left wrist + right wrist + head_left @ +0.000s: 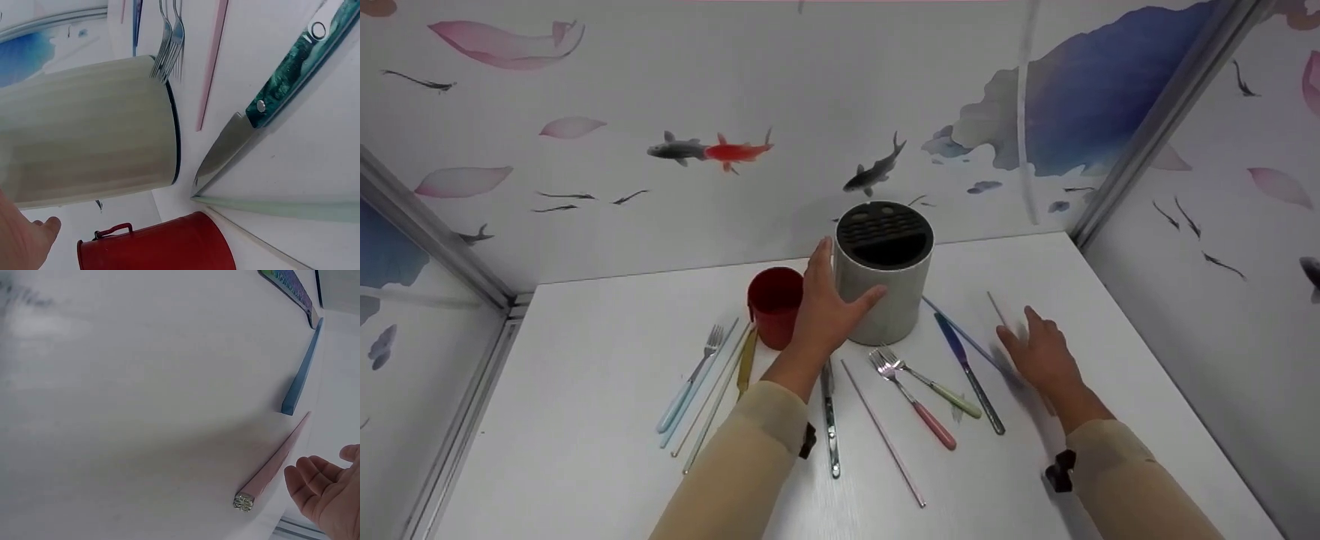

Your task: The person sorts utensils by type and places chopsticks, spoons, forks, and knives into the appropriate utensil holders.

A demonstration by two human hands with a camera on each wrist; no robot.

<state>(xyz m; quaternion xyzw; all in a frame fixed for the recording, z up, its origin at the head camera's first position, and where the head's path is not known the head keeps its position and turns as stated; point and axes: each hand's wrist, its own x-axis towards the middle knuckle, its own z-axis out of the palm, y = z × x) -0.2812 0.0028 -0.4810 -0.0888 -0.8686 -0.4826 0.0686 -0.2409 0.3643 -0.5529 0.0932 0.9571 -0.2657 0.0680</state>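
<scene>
A pale cylindrical knife block (889, 300) with a black slotted top stands upright near the back wall. My left hand (832, 315) is at its left side, fingers straight and thumb spread across its front. Just left of that hand stands a red mug (772, 307), its handle showing in the left wrist view. Over the right side of the table is my right hand (1046, 356), fingers loosely bent and holding nothing. Beneath and beside it lies a pink chopstick (273, 467), with a blue chopstick (304, 377) farther left.
A dark-handled knife (831, 427), another pink chopstick (885, 435), a red-handled fork (922, 416), a green-handled fork (945, 390) and a blue-bladed knife (960, 356) lie in front. At left are a blue-handled fork (690, 386), several chopsticks and a gold-coloured utensil (746, 360). Printed walls enclose the table.
</scene>
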